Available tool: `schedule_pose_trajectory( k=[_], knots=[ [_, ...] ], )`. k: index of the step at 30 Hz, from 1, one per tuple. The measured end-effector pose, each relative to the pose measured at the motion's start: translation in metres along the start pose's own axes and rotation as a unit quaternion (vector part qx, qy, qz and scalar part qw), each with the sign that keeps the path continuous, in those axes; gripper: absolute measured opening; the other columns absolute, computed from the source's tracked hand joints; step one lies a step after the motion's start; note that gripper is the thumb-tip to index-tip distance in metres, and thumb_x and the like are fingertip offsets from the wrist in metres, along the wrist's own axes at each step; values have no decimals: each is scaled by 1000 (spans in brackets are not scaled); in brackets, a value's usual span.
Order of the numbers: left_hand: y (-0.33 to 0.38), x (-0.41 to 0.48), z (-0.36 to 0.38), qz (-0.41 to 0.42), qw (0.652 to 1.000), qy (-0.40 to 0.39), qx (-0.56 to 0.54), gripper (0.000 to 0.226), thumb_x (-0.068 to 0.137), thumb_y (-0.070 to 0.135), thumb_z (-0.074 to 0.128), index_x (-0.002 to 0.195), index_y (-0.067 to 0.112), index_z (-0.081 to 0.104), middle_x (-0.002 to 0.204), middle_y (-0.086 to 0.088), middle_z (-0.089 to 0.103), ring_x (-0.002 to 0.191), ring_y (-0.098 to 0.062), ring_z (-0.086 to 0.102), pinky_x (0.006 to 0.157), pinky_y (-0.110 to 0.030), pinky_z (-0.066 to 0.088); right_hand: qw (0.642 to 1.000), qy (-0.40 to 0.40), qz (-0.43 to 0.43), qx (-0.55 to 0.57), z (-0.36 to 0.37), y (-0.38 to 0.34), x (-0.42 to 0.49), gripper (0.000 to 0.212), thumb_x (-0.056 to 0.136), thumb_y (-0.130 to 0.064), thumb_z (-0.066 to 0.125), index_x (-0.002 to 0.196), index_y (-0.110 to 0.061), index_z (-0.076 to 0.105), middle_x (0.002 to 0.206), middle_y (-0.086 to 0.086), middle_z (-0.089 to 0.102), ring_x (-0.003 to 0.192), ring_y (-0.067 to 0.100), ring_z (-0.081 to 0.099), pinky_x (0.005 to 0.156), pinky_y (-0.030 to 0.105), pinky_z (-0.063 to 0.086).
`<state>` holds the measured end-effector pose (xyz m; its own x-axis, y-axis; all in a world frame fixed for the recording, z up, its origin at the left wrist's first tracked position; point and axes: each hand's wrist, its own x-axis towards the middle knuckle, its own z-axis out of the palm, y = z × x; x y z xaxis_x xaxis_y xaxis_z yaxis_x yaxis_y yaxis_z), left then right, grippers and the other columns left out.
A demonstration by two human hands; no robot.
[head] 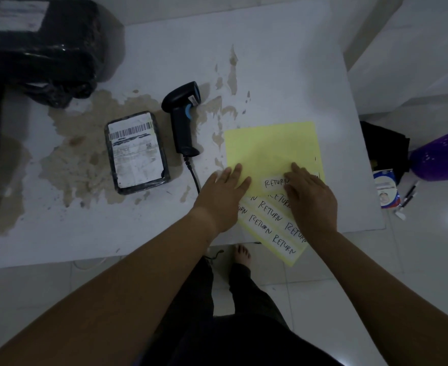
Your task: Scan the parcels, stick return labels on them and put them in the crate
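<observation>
Near worktop edge: yellow label sheet, white labels handwritten "RETURN", overhanging slightly. Left hand flat, fingers straight, pressing the upper yellow sheet. Right hand covers one end of a "RETURN" label; grip cannot be told. Further left: small parcel, barcode label up, beside the black scanner. Worktop white, brown-stained. Far left: large black parcel. White tiled floor; purple mesh basket right.

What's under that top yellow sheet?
A second yellow sheet of handwritten RETURN labels pokes out. Its upper part is hidden by the top sheet, left hand and right hand.
</observation>
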<state>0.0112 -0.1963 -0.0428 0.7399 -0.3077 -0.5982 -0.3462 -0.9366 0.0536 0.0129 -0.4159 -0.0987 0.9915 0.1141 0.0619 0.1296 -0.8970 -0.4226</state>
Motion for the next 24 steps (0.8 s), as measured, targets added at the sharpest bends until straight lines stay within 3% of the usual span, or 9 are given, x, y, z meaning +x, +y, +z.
schedule_pose_trajectory(
  k=[5,12,16,21,24],
  knots=[
    [-4,-2,0,6,1000,2,26,71,104,19,35,161,23,-8,167,-11,-22,156,-29,-6,126,-46,3,998,-29,55,-15,-6,-14,3,25,98,-23,57,123,-18,61,139,1,60,113,27,66,75,42,58],
    [-3,0,1,6,1000,-2,9,71,105,21,36,161,23,-7,166,-11,-22,156,-30,-6,126,-45,2,996,-34,83,-17,-10,-20,2,40,97,-20,59,137,-20,54,137,9,61,109,31,67,75,43,57],
    [-3,0,1,8,1000,-3,13,71,105,23,36,161,23,-8,166,-11,-22,156,-30,-6,126,-44,2,998,-24,60,-18,-4,-17,1,26,97,-18,59,123,-20,63,142,0,58,125,25,60,79,45,58],
    [-3,0,3,8,1000,-2,8,71,105,23,36,161,22,-8,166,-11,-22,156,-30,-6,126,-45,2,999,1,35,-28,1,-13,0,12,98,-19,58,109,-18,64,140,-1,60,124,26,61,75,43,58],
    [-3,0,3,9,1000,1,7,70,105,23,35,161,22,-8,167,-11,-21,156,-31,-6,126,-45,2,999,-14,32,-42,0,-12,2,21,100,-25,52,119,-19,61,137,4,62,118,26,65,73,43,59]
  ],
)
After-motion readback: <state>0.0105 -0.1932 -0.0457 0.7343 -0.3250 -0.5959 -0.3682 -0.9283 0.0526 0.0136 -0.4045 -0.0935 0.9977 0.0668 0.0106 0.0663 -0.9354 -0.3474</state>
